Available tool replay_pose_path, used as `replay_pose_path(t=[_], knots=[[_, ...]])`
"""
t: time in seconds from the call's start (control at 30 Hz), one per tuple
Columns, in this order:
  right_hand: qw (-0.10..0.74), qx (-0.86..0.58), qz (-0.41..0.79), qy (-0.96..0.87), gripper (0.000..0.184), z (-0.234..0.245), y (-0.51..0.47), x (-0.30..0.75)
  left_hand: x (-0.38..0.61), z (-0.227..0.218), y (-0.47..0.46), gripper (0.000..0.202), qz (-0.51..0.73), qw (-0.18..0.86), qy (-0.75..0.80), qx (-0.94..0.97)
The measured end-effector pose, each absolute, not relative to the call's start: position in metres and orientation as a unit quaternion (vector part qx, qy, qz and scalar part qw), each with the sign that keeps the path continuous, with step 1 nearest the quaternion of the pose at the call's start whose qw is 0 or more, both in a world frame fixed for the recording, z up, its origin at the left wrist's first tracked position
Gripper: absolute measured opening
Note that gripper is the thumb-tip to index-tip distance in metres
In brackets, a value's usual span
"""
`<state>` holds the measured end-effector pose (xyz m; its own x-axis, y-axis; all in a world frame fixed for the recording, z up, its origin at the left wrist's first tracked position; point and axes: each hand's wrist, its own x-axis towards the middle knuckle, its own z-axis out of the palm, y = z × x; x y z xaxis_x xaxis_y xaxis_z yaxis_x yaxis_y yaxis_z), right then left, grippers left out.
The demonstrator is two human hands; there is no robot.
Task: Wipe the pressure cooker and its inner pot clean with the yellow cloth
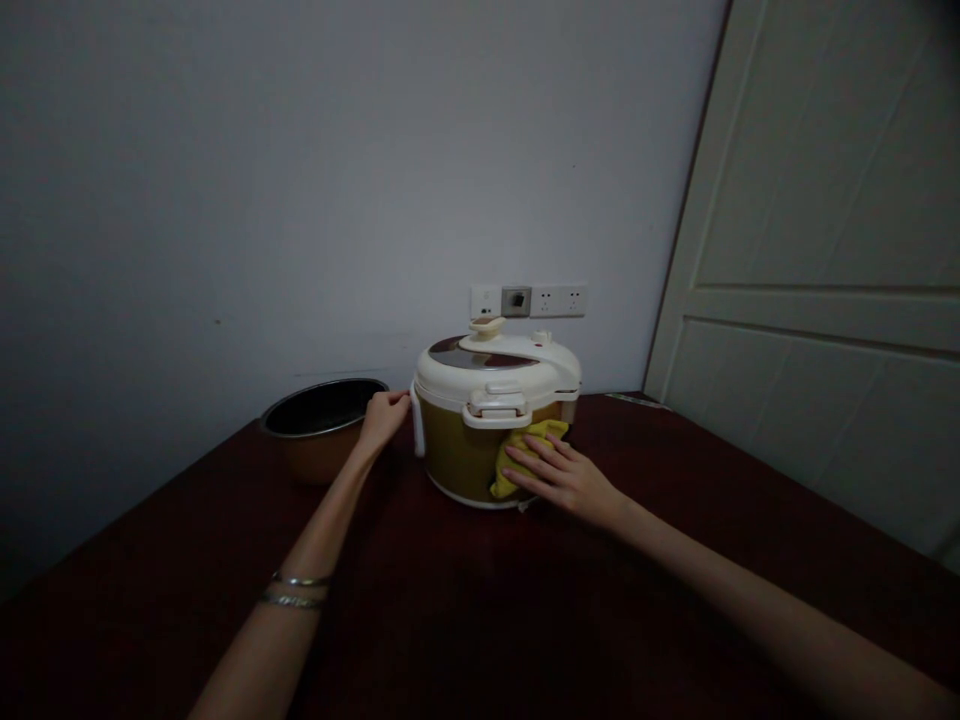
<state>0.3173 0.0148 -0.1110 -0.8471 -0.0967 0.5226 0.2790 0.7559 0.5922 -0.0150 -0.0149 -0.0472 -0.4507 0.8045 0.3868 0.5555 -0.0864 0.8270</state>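
Observation:
A white and gold electric pressure cooker (457, 440) stands upright with its lid on. My right hand (562, 470) presses a yellow cloth (506, 465) flat against the lower right of the cooker's body, fingers laid over the cloth. My left hand (386, 415) is closed, its fingertips gripping the cooker's left side by the white panel (418, 420); the exact grip is partly hidden. Just behind that hand, a dark-lined inner pot (319, 445) with a metal rim sits to the left of the cooker.
All of this rests on a dark red table (480, 620) pushed against a pale wall (337, 180). Wall sockets (559, 300) are behind the cooker. A panelled door (832, 250) stands along the right side. A thin light-coloured object (637, 402) lies at the table's back right.

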Motion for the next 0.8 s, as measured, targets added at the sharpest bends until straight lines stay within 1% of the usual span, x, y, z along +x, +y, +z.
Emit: replay_pose_path(t=[0.13,0.27,0.4,0.47,0.57,0.63,0.8], knots=[[0.275,-0.047,-0.341,-0.898,0.044,-0.099,-0.013,0.261,-0.017,-0.051,-0.014,0.037,0.536,0.123,0.654,0.520],[0.288,-0.064,-0.373,-0.880,0.036,-0.086,-0.026,0.192,-0.021,-0.052,-0.013,0.034,0.543,0.132,0.639,0.528],[0.292,-0.139,-0.391,-0.862,0.035,-0.063,-0.026,0.133,-0.028,-0.051,-0.011,0.029,0.553,0.144,0.626,0.531],[0.295,-0.181,-0.387,-0.855,0.035,-0.052,-0.025,0.114,-0.031,-0.051,-0.010,0.030,0.557,0.151,0.621,0.530],[0.303,-0.217,-0.359,-0.856,0.034,-0.046,-0.025,0.102,-0.034,-0.052,-0.009,0.035,0.564,0.164,0.616,0.525],[0.315,-0.208,-0.345,-0.859,0.036,-0.050,-0.026,0.106,-0.032,-0.053,-0.009,0.035,0.566,0.173,0.612,0.525],[0.332,-0.103,-0.343,-0.872,0.033,-0.085,-0.026,0.159,-0.028,-0.048,-0.012,0.028,0.564,0.161,0.624,0.516]])
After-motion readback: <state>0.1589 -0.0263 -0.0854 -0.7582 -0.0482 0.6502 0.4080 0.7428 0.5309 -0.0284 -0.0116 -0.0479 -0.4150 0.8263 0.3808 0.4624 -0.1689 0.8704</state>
